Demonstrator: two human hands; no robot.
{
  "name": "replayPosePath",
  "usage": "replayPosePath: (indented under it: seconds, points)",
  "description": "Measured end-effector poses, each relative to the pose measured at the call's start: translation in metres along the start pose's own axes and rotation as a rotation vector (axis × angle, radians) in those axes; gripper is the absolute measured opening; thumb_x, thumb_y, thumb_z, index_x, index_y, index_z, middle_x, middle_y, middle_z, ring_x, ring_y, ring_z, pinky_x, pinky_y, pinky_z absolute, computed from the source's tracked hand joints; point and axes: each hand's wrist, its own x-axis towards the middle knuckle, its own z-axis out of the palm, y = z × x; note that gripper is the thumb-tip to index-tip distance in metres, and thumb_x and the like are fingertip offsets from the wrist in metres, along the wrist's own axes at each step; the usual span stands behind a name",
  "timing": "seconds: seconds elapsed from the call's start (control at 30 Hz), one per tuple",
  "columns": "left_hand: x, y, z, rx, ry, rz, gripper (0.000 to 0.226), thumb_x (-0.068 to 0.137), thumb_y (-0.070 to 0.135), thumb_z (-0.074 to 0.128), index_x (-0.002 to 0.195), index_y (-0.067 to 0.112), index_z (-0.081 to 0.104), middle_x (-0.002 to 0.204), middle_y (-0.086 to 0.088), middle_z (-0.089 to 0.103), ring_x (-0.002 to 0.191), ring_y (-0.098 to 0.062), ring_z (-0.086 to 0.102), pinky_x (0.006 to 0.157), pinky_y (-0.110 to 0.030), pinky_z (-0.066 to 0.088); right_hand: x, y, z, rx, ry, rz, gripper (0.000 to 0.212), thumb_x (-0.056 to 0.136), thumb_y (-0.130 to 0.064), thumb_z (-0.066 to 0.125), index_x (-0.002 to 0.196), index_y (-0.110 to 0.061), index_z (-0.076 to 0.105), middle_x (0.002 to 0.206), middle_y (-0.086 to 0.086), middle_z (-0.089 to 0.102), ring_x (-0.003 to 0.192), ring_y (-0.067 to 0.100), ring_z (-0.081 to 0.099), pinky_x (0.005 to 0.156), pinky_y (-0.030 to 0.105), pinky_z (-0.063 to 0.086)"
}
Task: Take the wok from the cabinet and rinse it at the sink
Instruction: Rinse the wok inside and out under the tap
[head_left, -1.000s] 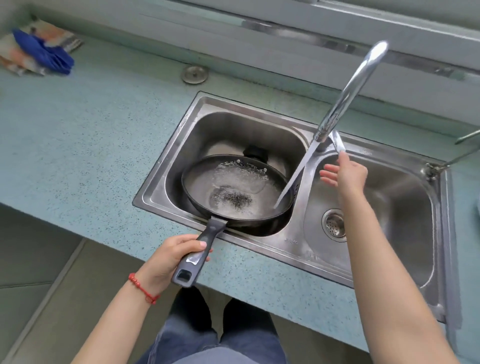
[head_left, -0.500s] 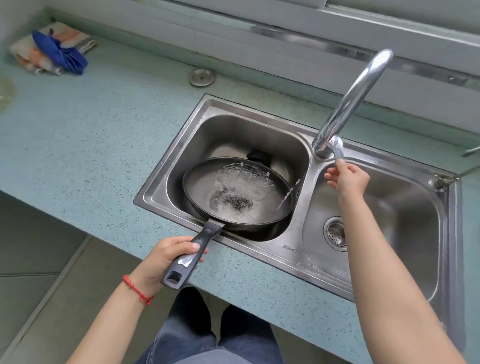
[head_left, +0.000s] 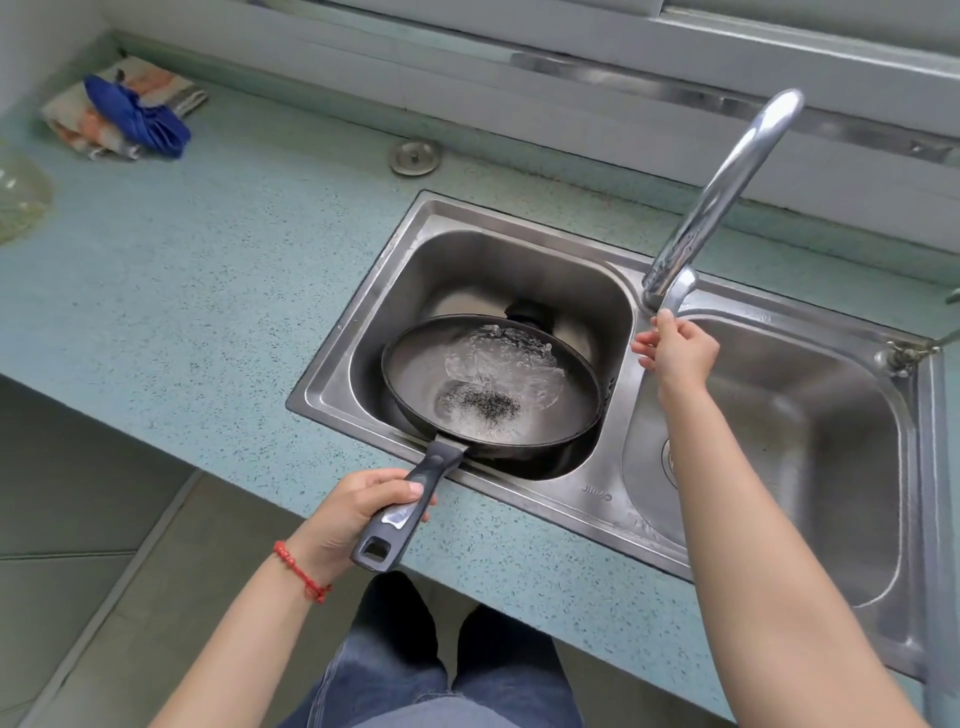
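The black wok (head_left: 415, 384) lies in the left basin of the steel double sink (head_left: 467, 218), holding a pool of bubbly water. Its dark handle (head_left: 410, 499) sticks out over the counter edge, and my left hand (head_left: 348, 514) is closed around it. My right hand (head_left: 675, 351) pinches the lever at the base of the chrome tap (head_left: 722, 192), which stands on the divider between the basins. No water stream shows from the spout.
The right basin (head_left: 810, 426) has a drain partly hidden by my forearm. A metal sink plug (head_left: 415, 157) lies on the blue speckled counter (head_left: 182, 291). Folded cloths with a blue one on top (head_left: 130, 111) sit at the far left, next to a clear dish (head_left: 18, 200).
The water stream that fell into the wok a second ago has stopped. My right hand has stayed on the tap lever, and the wok has barely moved.
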Motion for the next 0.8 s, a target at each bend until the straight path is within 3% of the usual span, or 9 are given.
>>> replayPosePath:
  seconds: [0.2, 0.4, 0.5, 0.6, 0.8]
  points:
    - [0.003, 0.006, -0.005, 0.013, -0.104, 0.021, 0.033, 0.058, 0.021, 0.067, 0.080, -0.003, 0.063, 0.057, -0.003, 0.066, 0.050, -0.009, 0.060, 0.049, -0.016, 0.047, -0.060, 0.017, -0.001, -0.073, -0.044, 0.084, 0.020, 0.087, -0.016, 0.051, 0.068, -0.013, 0.057, 0.062, 0.006, 0.060, 0.036, 0.002, 0.056, 0.039, 0.014, 0.043]
    - [0.014, 0.004, -0.012, 0.125, -0.201, 0.036, 0.043, 0.051, 0.039, 0.072, 0.078, 0.007, 0.065, 0.069, -0.001, 0.065, 0.065, -0.012, 0.060, 0.063, -0.021, 0.049, -0.164, 0.037, 0.007, -0.151, -0.160, 0.167, 0.020, 0.089, -0.018, 0.052, 0.073, -0.011, 0.062, 0.063, 0.006, 0.064, 0.046, 0.009, 0.058, 0.045, 0.018, 0.044]
    - [0.022, 0.005, -0.021, 0.167, -0.275, 0.033, 0.023, 0.067, 0.031, 0.073, 0.073, 0.011, 0.065, 0.065, 0.004, 0.064, 0.066, -0.012, 0.060, 0.062, -0.021, 0.048, -0.219, 0.041, 0.021, -0.190, -0.221, 0.207, 0.022, 0.090, -0.022, 0.052, 0.076, -0.010, 0.063, 0.063, 0.005, 0.063, 0.049, 0.012, 0.058, 0.048, 0.021, 0.043]
    - [0.030, 0.005, -0.021, 0.167, -0.285, 0.005, 0.015, 0.081, 0.025, 0.060, 0.075, 0.012, 0.064, 0.063, 0.006, 0.066, 0.065, -0.013, 0.060, 0.067, -0.026, 0.048, -0.258, 0.038, 0.037, -0.224, -0.280, 0.265, 0.022, 0.089, -0.027, 0.053, 0.083, -0.009, 0.064, 0.062, 0.004, 0.062, 0.051, 0.015, 0.058, 0.047, 0.021, 0.043]
    - [0.036, 0.008, -0.016, 0.142, -0.348, -0.072, 0.029, 0.087, 0.025, 0.052, 0.062, 0.016, 0.062, 0.047, 0.008, 0.060, 0.044, -0.004, 0.055, 0.046, -0.016, 0.042, -0.282, 0.026, 0.070, -0.203, -0.355, 0.402, 0.025, 0.087, -0.032, 0.056, 0.084, -0.008, 0.060, 0.066, 0.005, 0.059, 0.053, 0.015, 0.059, 0.045, 0.024, 0.052]
